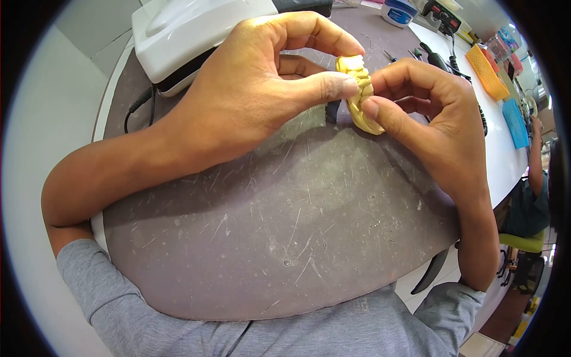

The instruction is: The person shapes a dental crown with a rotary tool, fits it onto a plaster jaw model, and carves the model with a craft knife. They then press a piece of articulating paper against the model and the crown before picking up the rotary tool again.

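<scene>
A yellow dental plaster model [364, 113] with moulded teeth is held up above the grey mat, toward its far side. My left hand [291, 71] grips its upper end, with the thumb on the near face and the index finger at the top. From the other side, my right hand [422, 110] pinches the lower part, its thumb pressed against the model. Both hands are closed on it. The fingertips behind the model are partly hidden. A small dark object [332, 112] shows just left of the model, too covered to name.
The scratched grey mat [262, 238] covers the table in front of me. A white machine [190, 35] with a cable stands at the back left. At right are a blue-lidded jar [398, 12], an orange basket [486, 72] and a blue basket [515, 124]. Another person [529, 199] sits far right.
</scene>
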The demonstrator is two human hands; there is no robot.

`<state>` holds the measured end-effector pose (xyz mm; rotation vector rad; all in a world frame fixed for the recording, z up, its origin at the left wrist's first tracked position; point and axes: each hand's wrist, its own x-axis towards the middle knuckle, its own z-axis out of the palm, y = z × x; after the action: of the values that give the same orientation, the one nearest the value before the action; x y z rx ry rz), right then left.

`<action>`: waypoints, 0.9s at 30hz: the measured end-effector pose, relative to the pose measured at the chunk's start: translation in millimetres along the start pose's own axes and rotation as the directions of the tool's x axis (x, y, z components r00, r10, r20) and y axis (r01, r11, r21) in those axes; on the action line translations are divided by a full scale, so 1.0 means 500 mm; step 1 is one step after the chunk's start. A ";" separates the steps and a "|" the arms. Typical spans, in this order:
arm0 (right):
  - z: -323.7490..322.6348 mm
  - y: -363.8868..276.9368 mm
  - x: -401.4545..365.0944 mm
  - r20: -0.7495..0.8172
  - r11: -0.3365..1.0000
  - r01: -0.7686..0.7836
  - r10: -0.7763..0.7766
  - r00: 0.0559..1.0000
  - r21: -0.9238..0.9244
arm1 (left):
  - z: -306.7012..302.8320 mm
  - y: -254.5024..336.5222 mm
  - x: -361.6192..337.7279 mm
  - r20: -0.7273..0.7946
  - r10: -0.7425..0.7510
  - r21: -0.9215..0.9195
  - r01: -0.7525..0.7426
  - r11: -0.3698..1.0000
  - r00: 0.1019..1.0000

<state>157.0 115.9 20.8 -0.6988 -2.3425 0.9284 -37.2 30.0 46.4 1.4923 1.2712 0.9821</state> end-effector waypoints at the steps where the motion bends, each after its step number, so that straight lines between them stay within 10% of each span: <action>1: -0.001 0.000 0.000 0.003 1.000 0.006 -0.006 1.000 -0.007 | 0.005 0.006 -0.002 0.003 -0.002 0.002 0.002 1.000 1.000; 16: 0.000 0.001 -0.003 -0.020 1.000 0.010 -0.010 1.000 -0.010 | -0.007 -0.015 0.006 -0.028 0.007 -0.001 -0.007 1.000 1.000; 18: -0.004 0.003 -0.003 -0.029 0.999 0.036 -0.037 0.999 -0.005 | -0.039 -0.025 0.018 0.198 0.083 -0.322 -0.015 0.947 0.977; 24: -0.003 0.003 -0.001 0.008 1.000 0.005 -0.005 1.000 -0.016 | 0.006 -0.007 0.002 -0.031 0.034 0.036 -0.033 0.999 0.999; 27: 0.001 0.009 -0.002 -0.005 0.998 0.053 -0.053 0.999 -0.016 | -0.027 -0.014 0.014 0.097 -0.003 -0.182 0.021 0.983 0.995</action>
<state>158.6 117.9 17.1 -0.6412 -2.3539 0.8851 -50.6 39.4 43.1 1.3713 1.0901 0.9796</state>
